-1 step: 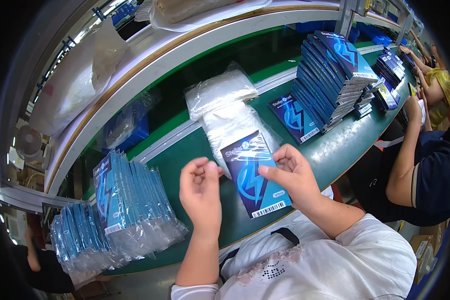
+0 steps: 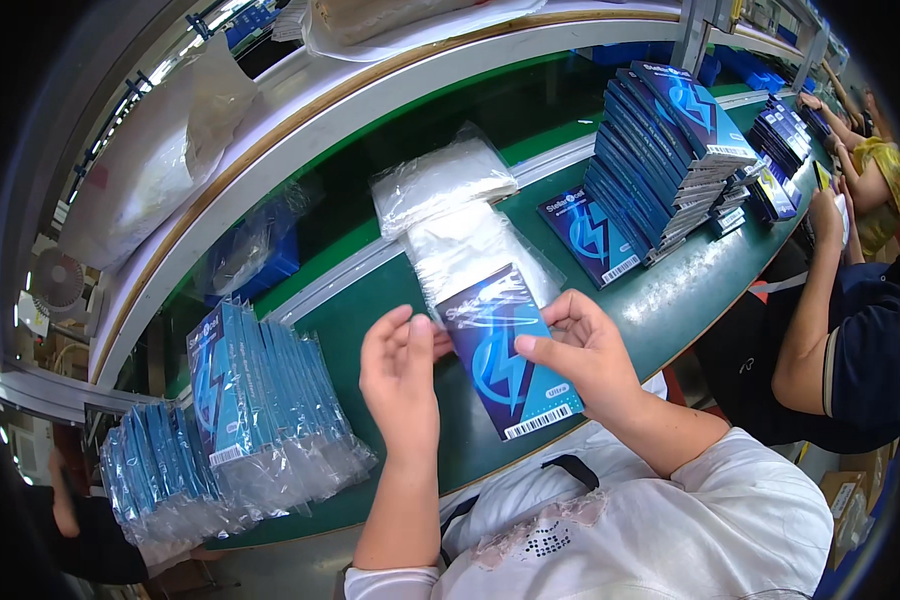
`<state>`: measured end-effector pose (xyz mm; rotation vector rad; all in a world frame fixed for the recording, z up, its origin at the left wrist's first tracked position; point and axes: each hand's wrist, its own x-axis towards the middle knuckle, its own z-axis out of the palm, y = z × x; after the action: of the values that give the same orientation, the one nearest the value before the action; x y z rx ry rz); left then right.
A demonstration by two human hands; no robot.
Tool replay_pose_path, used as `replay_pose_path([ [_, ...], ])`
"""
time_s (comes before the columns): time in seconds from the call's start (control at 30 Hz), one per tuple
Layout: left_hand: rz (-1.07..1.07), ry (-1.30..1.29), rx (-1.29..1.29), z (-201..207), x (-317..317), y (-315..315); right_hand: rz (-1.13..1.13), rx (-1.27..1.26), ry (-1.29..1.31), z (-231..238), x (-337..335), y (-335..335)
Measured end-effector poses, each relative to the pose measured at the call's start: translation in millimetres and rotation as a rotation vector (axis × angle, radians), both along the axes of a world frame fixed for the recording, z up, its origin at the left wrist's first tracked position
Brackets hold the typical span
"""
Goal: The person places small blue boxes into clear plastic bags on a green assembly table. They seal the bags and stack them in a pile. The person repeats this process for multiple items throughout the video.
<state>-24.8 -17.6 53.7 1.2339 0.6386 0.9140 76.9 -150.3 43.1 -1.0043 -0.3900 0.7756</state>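
A flat dark-blue box (image 2: pixel 505 365) with a light-blue lightning bolt is tilted over the green table. My right hand (image 2: pixel 590 345) grips its right side, thumb on the front and fingers behind. My left hand (image 2: pixel 400 365) is at its left edge, fingers loosely curled and apart, with the fingertips partly behind the edge; I cannot tell if they touch. Shiny streaks cross the box's upper part, and whether clear film covers it is unclear. Just beyond the box's upper end lies a pile of clear plastic bags (image 2: pixel 460 245).
Bagged blue boxes (image 2: pixel 260 390) stand in rows at left. A tall stack of similar boxes (image 2: pixel 660 150) leans at right, beside a single flat box (image 2: pixel 590 235). A blue bin (image 2: pixel 270 262) sits under the shelf (image 2: pixel 370 75). Another person's arm (image 2: pixel 805 310) is at far right.
My left hand has moved slightly right, its fingers now closer to the box's left edge. The box has shifted very slightly left and downward in my right hand.
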Motion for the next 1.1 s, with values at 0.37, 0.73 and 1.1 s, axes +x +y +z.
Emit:
replay_pose_path([
  [0.37, -0.426, -0.072, -0.379, 1.6, -2.8, -17.9, -0.048, 0.023, -0.015, -2.2, -3.6, 0.6],
  [0.73, -0.278, -0.246, -0.337, 22.3, -7.7, -17.9, 0.287, -0.360, -0.835, 41.5, 13.1, -14.6],
  [1.1, -0.888, 0.026, -0.611, 28.4, -12.3, -39.6, -0.158, 0.165, -1.341, 53.4, 2.0, -21.7],
])
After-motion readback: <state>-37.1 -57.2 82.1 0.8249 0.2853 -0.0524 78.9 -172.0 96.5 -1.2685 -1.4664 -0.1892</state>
